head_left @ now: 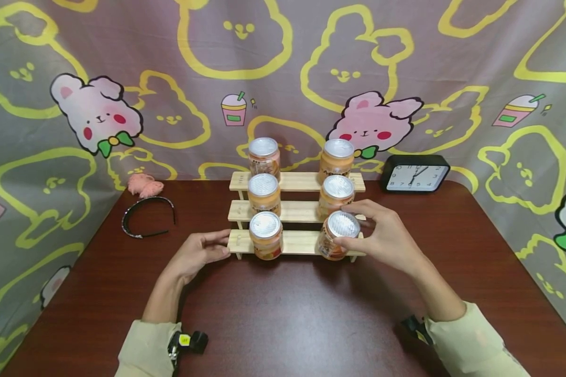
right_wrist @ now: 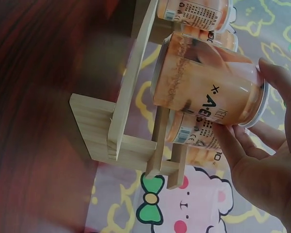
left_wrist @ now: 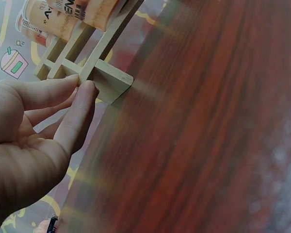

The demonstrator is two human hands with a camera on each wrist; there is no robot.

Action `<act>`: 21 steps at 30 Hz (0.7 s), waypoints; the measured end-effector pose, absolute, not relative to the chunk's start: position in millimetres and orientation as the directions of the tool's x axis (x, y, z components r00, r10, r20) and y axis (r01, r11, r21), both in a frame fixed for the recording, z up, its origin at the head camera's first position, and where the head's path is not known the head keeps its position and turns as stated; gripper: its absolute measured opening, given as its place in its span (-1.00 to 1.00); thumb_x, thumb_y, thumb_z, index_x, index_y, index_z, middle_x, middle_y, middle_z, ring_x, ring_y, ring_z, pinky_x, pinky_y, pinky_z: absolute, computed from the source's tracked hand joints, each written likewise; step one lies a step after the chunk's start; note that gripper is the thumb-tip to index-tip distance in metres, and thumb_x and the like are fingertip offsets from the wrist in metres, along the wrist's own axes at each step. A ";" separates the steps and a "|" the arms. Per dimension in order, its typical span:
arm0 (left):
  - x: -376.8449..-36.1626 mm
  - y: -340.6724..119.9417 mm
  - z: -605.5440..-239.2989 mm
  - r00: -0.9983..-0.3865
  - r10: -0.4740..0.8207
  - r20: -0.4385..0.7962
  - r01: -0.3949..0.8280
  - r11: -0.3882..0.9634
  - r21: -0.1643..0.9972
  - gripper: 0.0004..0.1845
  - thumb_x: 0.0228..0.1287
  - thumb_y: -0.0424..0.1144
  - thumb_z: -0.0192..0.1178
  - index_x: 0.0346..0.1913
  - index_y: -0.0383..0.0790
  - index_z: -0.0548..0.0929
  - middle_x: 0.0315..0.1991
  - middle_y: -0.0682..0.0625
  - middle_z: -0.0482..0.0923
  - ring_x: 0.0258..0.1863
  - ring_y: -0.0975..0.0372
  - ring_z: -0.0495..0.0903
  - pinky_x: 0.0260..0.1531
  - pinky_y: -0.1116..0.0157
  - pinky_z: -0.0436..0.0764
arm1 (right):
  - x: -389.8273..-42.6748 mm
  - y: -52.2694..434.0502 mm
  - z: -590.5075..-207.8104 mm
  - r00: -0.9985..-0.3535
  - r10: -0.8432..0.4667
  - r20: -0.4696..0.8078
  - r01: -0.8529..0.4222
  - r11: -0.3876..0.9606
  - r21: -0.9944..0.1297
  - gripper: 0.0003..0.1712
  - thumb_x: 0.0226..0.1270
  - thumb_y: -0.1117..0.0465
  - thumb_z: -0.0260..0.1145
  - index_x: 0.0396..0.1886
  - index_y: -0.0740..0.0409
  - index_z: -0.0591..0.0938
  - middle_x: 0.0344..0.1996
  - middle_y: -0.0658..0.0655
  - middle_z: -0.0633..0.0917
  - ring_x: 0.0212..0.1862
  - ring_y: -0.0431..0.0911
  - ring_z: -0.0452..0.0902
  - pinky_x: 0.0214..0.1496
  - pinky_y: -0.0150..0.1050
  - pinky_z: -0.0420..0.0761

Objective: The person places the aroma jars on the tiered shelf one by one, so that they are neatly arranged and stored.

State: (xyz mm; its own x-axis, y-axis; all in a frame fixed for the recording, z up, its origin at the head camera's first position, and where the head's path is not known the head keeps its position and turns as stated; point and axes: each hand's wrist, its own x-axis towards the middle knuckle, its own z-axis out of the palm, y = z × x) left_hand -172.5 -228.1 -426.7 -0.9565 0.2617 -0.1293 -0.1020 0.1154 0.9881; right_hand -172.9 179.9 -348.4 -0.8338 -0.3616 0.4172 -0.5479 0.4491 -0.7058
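Both hands busy: my right hand grips the front-right can by its top; left hand, fingers straight, touches the wooden rack's end.

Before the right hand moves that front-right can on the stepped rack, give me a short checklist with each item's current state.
1. Right hand grips the front-right can near its lid: ok, fingers curled round the top.
2. That can sits flat on the bottom step: cannot tell; in the right wrist view it looks tilted off the board.
3. Left hand steadies the wooden rack: ok, fingertips touch the bottom step's left end.
4. Other five cans upright on their steps: ok, including the front-left can.
5. Table in front of the rack free of things: ok.
6. Clock and headband away from both hands: ok.
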 end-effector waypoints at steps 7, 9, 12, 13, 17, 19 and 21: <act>-172.9 -228.2 -426.8 -0.955 0.267 -0.128 -0.101 0.116 0.988 -0.39 0.33 -0.58 0.20 0.40 -0.64 0.29 0.13 -0.44 0.53 -0.14 0.28 0.64 -0.11 0.39 0.63 | -172.8 175.1 -351.6 -0.842 -0.353 0.408 -0.532 0.415 -0.738 -0.37 -0.08 0.24 0.72 0.07 0.21 0.72 0.01 0.04 0.70 -0.06 -0.10 0.59 -0.02 -0.29 0.68; -173.1 -228.4 -427.1 -0.955 0.269 -0.129 -0.101 0.116 0.988 -0.39 0.33 -0.58 0.20 0.41 -0.64 0.29 0.14 -0.44 0.53 -0.14 0.28 0.64 -0.11 0.39 0.63 | -172.8 174.2 -352.5 -0.840 -0.346 0.417 -0.537 0.430 -0.725 -0.37 -0.10 0.24 0.73 0.05 0.20 0.72 0.00 0.03 0.71 -0.08 -0.11 0.60 -0.05 -0.27 0.69; -173.9 -228.8 -427.0 -0.954 0.269 -0.131 -0.103 0.115 0.988 -0.39 0.33 -0.58 0.20 0.41 -0.64 0.29 0.14 -0.44 0.53 -0.14 0.28 0.64 -0.11 0.39 0.63 | -173.6 173.0 -353.1 -0.839 -0.338 0.427 -0.542 0.444 -0.713 -0.38 -0.11 0.22 0.74 0.04 0.18 0.73 -0.02 0.02 0.71 -0.08 -0.12 0.60 -0.06 -0.28 0.70; -174.1 -228.9 -427.0 -0.954 0.269 -0.130 -0.102 0.115 0.988 -0.39 0.33 -0.58 0.20 0.41 -0.64 0.29 0.14 -0.44 0.53 -0.14 0.28 0.64 -0.11 0.39 0.63 | -174.0 172.7 -353.3 -0.840 -0.333 0.427 -0.540 0.448 -0.713 -0.38 -0.11 0.22 0.74 0.03 0.18 0.73 -0.02 0.02 0.71 -0.09 -0.12 0.61 -0.07 -0.29 0.70; -174.3 -228.8 -426.4 -0.955 0.268 -0.128 -0.102 0.112 0.989 -0.39 0.33 -0.58 0.20 0.40 -0.64 0.29 0.13 -0.43 0.54 -0.14 0.28 0.65 -0.11 0.40 0.63 | -174.4 171.2 -354.4 -0.845 -0.325 0.425 -0.532 0.439 -0.724 -0.39 -0.12 0.25 0.74 0.01 0.20 0.73 -0.03 0.05 0.71 -0.09 -0.11 0.62 -0.08 -0.32 0.69; -173.8 -228.6 -426.0 -0.954 0.270 -0.130 -0.104 0.108 0.989 -0.38 0.33 -0.59 0.20 0.41 -0.65 0.28 0.13 -0.42 0.54 -0.14 0.29 0.65 -0.11 0.39 0.63 | -174.3 170.4 -355.2 -0.848 -0.323 0.420 -0.527 0.432 -0.732 -0.39 -0.13 0.27 0.74 0.00 0.22 0.73 -0.04 0.07 0.71 -0.10 -0.10 0.62 -0.07 -0.32 0.69; -173.2 -228.5 -425.8 -0.954 0.270 -0.130 -0.105 0.106 0.989 -0.38 0.32 -0.59 0.19 0.40 -0.66 0.28 0.12 -0.41 0.54 -0.14 0.29 0.65 -0.10 0.39 0.64 | -174.2 169.8 -355.9 -0.849 -0.324 0.418 -0.525 0.430 -0.734 -0.39 -0.14 0.28 0.74 -0.01 0.22 0.73 -0.05 0.07 0.71 -0.11 -0.10 0.62 -0.07 -0.32 0.69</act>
